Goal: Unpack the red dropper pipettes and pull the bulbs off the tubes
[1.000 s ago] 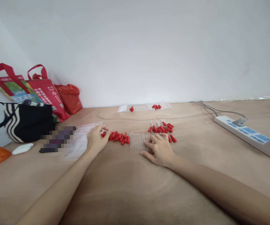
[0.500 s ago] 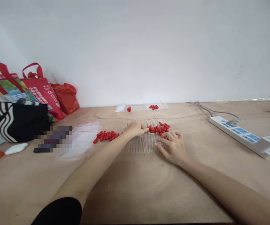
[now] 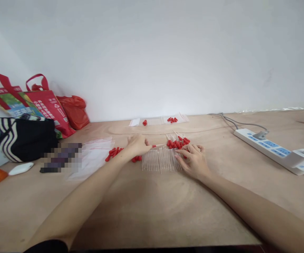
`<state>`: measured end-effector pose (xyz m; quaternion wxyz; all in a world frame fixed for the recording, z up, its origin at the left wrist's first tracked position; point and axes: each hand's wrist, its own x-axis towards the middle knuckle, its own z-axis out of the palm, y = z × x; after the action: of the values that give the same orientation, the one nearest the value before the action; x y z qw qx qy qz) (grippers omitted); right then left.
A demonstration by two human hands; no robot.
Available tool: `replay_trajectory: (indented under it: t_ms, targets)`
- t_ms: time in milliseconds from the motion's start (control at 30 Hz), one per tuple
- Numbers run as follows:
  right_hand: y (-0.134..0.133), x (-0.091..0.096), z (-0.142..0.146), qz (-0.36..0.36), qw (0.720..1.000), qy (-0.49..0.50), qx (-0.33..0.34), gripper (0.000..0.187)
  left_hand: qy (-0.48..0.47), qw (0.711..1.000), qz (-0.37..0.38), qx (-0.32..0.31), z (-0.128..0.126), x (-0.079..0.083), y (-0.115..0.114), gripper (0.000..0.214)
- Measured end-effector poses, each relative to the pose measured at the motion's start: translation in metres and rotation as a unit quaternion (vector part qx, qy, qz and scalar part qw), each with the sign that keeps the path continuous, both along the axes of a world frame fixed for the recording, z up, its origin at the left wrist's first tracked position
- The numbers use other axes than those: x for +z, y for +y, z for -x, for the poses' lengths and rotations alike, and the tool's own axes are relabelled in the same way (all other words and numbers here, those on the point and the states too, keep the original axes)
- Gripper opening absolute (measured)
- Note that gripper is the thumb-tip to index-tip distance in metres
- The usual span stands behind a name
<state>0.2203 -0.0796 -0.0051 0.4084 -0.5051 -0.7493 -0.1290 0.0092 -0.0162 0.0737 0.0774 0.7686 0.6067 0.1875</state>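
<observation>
My left hand (image 3: 138, 144) is closed on a dropper (image 3: 159, 145), whose red bulb end shows at the fingertips and whose pale tube points right. Below it lies a row of clear dropper tubes (image 3: 155, 161), side by side on the table. My right hand (image 3: 192, 160) rests at the right end of this row, thumb and forefinger drawn together; whatever is between them is too small to make out. Just beyond its fingers is a heap of red-bulbed droppers (image 3: 177, 143). Loose red rubber bulbs (image 3: 114, 153) lie left of the row, partly hidden behind my left forearm.
Clear plastic bags (image 3: 92, 158) lie at left, beside a blurred-out dark object (image 3: 62, 158) and a white case (image 3: 21, 168). Several bags, one black (image 3: 33, 137), stand against the wall. Bagged red bulbs and tubes (image 3: 155, 121) lie at the back. A power strip (image 3: 275, 151) is at right.
My left hand has moved left, away from the heap of red-bulbed droppers, and the dropper's tube now shows past its fingertips. My right hand has stayed nearly in place.
</observation>
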Motion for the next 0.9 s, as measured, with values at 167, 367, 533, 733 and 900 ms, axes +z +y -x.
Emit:
replay_trajectory:
  t_ms: [167,367,533,733,900]
  targets:
    - [0.002,-0.002,0.003,-0.016,1.000,-0.005,0.024,0.025,0.037,0.984,-0.169,-0.037,0.033,-0.012,-0.039,0.015]
    - [-0.001,0.002,0.013,-0.040,0.991,-0.097,0.084,0.039,-0.016,0.944,-0.289,-0.158,0.034,-0.051,-0.060,0.016]
    - [-0.003,0.000,0.019,-0.055,0.985,-0.099,0.129,0.020,-0.032,0.919,-0.336,-0.205,0.024,-0.063,-0.059,0.015]
    - [-0.007,-0.001,0.023,-0.063,0.983,-0.118,0.129,0.018,0.008,0.919,-0.301,-0.256,0.021,-0.066,-0.056,0.024]
    - [-0.012,0.002,0.027,-0.089,0.978,-0.120,0.145,0.017,0.012,0.906,-0.295,-0.303,0.019,-0.071,-0.052,0.019]
